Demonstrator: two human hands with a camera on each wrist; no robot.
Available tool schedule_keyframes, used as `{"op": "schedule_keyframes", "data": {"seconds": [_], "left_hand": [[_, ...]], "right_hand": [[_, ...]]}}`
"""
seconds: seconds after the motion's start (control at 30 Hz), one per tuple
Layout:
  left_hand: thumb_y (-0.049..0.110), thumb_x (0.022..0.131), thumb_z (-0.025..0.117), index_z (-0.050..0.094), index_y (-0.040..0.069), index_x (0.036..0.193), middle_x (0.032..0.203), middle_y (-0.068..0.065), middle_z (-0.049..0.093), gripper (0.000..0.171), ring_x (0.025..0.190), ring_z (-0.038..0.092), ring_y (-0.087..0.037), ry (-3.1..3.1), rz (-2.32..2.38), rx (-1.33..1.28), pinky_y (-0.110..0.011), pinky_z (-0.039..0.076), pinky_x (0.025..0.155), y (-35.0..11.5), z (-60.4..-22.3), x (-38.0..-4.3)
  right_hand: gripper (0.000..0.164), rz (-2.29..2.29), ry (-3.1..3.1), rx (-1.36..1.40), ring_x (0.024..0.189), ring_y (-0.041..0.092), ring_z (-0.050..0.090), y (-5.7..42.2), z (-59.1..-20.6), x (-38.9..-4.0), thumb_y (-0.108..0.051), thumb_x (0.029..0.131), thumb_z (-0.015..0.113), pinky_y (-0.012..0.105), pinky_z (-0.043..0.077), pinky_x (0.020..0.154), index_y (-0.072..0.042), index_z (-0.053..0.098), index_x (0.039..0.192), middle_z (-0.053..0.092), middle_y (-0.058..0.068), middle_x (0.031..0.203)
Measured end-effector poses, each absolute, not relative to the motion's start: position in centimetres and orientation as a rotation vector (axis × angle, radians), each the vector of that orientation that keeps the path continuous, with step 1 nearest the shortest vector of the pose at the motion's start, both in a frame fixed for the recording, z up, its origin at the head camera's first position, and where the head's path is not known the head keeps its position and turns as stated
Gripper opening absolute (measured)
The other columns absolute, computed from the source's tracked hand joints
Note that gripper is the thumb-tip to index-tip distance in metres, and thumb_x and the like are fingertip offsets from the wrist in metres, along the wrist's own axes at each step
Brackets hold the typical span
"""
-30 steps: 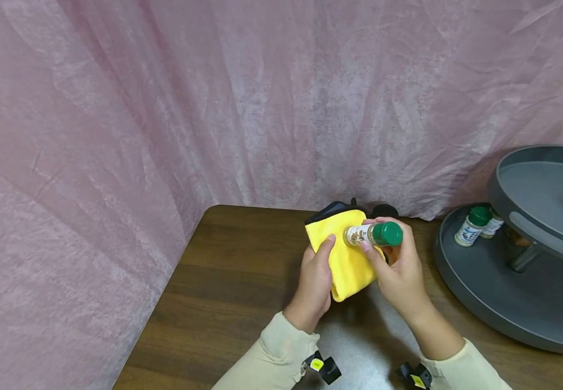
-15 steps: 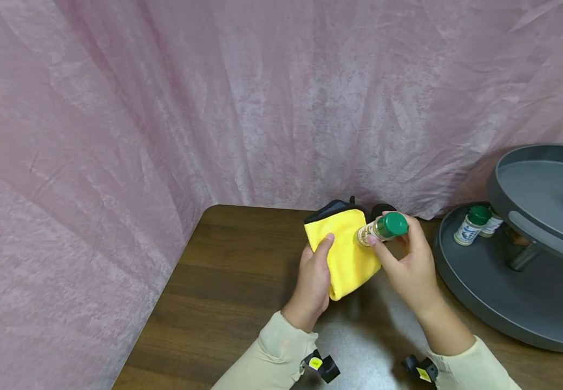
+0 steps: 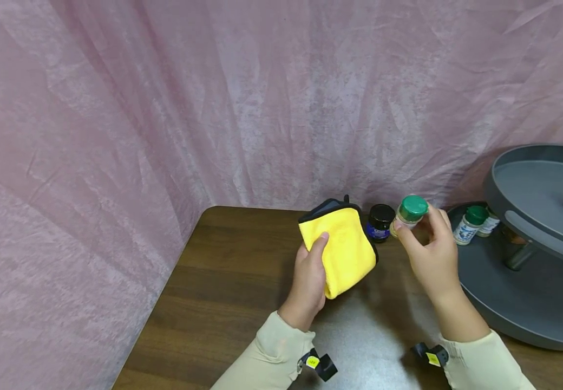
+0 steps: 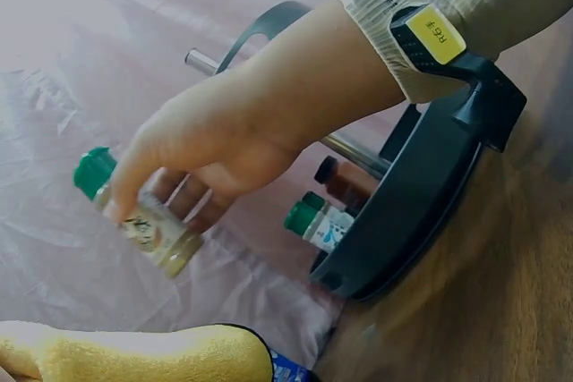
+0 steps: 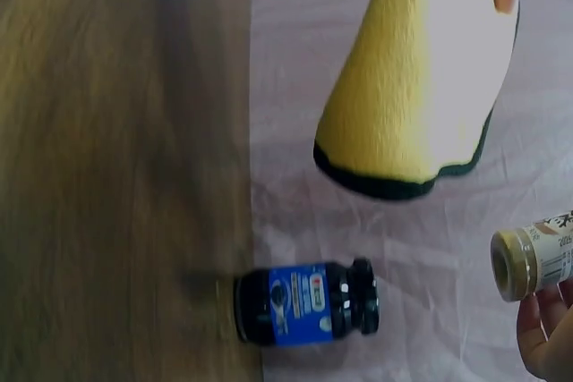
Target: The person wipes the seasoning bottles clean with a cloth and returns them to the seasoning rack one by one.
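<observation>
My left hand (image 3: 307, 281) grips a folded yellow cloth (image 3: 347, 249) with dark edging, thumb on top. In my right hand (image 3: 430, 252) is a small seasoning bottle (image 3: 413, 208) with a green cap, pinched between thumb and fingers. The left wrist view shows this seasoning bottle (image 4: 152, 230) tilted, held off the table, its label partly covered by the fingers. A dark jar (image 3: 380, 222) with a blue label stands on the table between the cloth and the bottle. The jar (image 5: 304, 301) and the bottle's base (image 5: 512, 266) also appear in the right wrist view.
A grey two-tier round rack (image 3: 496, 292) stands at the right. On its lower tier are two green-capped bottles (image 3: 467, 227) and, in the left wrist view, a reddish-brown bottle (image 4: 345, 181). A pink curtain (image 3: 272, 108) hangs behind the wooden table (image 3: 213, 303).
My right hand has carried the seasoning bottle off the cloth to the right, turning it more upright. The dark jar has come into fuller view. The left hand keeps its hold on the cloth.
</observation>
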State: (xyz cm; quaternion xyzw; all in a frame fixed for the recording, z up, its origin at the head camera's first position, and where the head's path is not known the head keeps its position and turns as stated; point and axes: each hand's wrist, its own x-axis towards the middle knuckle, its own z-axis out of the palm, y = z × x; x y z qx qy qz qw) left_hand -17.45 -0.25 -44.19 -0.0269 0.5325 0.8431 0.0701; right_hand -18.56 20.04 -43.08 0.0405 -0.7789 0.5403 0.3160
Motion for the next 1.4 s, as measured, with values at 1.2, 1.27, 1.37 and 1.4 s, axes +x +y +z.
{"op": "schedule_keyframes", "data": {"seconds": [1.2,1.27,1.37,1.4], "left_hand": [[0.039,0.103,0.054,0.050,0.014,0.133,0.119,-0.008,0.066,0.039,0.105,0.068,-0.019,1.604,2.556,-0.150,-0.033,0.058,0.085,-0.9,-44.5,-18.3],[0.039,0.103,0.054,0.051,0.014,0.133,0.119,-0.008,0.066,0.039,0.105,0.069,-0.019,1.602,2.558,-0.150,-0.033,0.058,0.085,-0.9,-44.5,-18.3],[0.040,0.103,0.054,0.050,0.014,0.133,0.119,-0.008,0.066,0.040,0.105,0.068,-0.019,1.604,2.552,-0.152,-0.033,0.058,0.086,-0.9,-44.5,-18.3],[0.040,0.103,0.054,0.050,0.014,0.133,0.119,-0.008,0.066,0.040,0.105,0.068,-0.019,1.606,2.549,-0.152,-0.033,0.058,0.086,-0.8,-44.5,-18.3]], "right_hand": [[0.060,1.092,-2.594,-0.406,0.124,0.054,0.048,31.5,-43.5,-20.2,-0.027,0.097,0.056,0.059,0.038,0.098,0.008,0.041,0.143,0.053,0.039,0.134],[0.064,1.081,-2.632,-0.413,0.122,0.052,0.047,32.0,-43.6,-20.1,-0.028,0.097,0.056,0.058,0.039,0.097,0.008,0.037,0.146,0.050,0.039,0.135],[0.071,1.040,-2.722,-0.419,0.124,0.057,0.043,32.8,-43.7,-20.1,-0.030,0.096,0.057,0.066,0.036,0.101,0.007,0.029,0.150,0.044,0.041,0.140],[0.074,1.018,-2.758,-0.414,0.125,0.059,0.042,33.1,-43.7,-20.0,-0.030,0.096,0.058,0.068,0.035,0.103,0.008,0.027,0.151,0.042,0.042,0.140]]}}
